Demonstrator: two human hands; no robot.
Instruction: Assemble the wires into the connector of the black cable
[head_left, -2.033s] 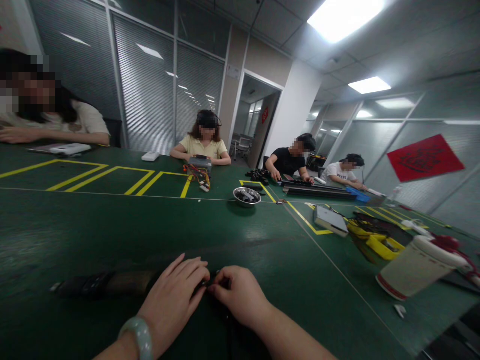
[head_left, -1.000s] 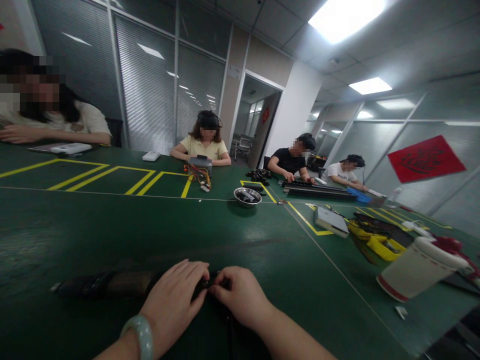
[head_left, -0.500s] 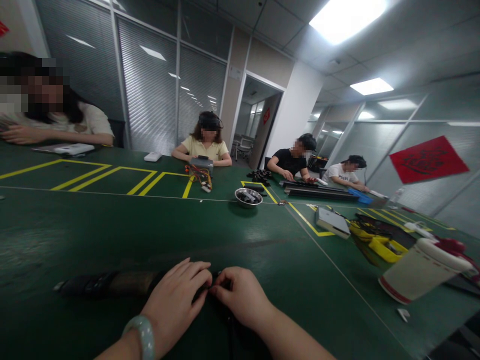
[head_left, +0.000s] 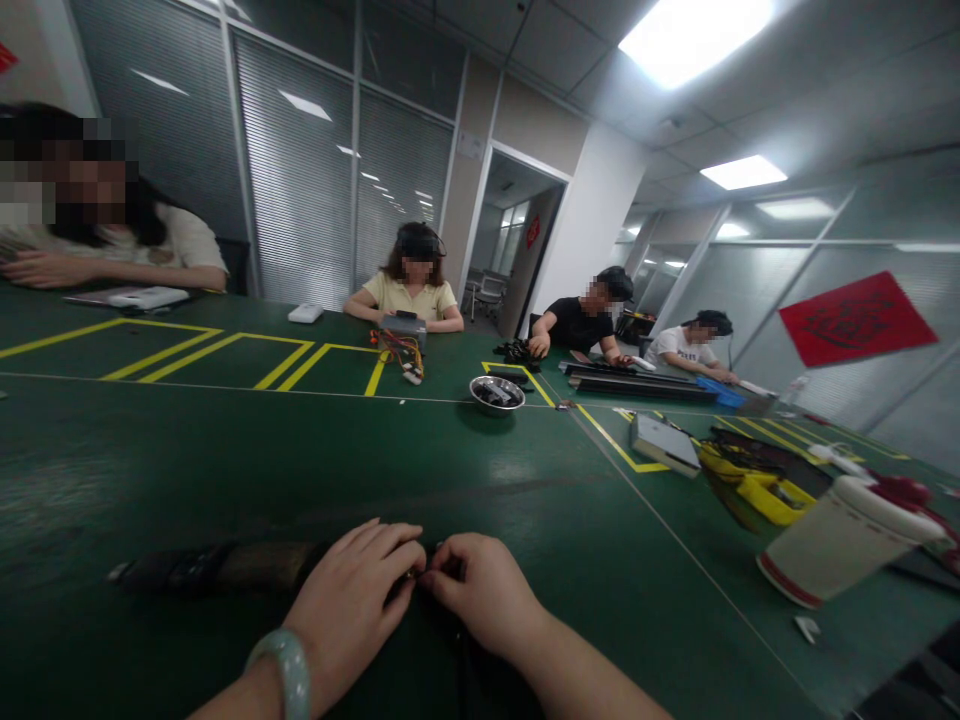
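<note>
A long dark cylindrical object point(head_left: 259, 567) with a brownish middle and a small pale tip at its left end lies sideways on the green table. My left hand point(head_left: 360, 585), a pale green bangle on its wrist, rests over the right end of this object with its fingers bent. Touching it at the fingertips is my right hand point(head_left: 480, 590), thumb and forefinger closed in a pinch. Something small and dark is between the two hands, mostly hidden. Below them a dark shape runs toward me, too dim to name.
A metal bowl point(head_left: 497, 397) of dark parts stands ahead. Farther off is a grey box with coloured wires point(head_left: 405, 335). At right are a whitish cup point(head_left: 847, 540), a silver box point(head_left: 666, 444) and a yellow tray point(head_left: 776, 498). Several people sit across the table point(head_left: 225, 460).
My hands stay almost in place, with only slight finger movement. Across the table, the person in black has moved a hand left to the pile of black parts.
</note>
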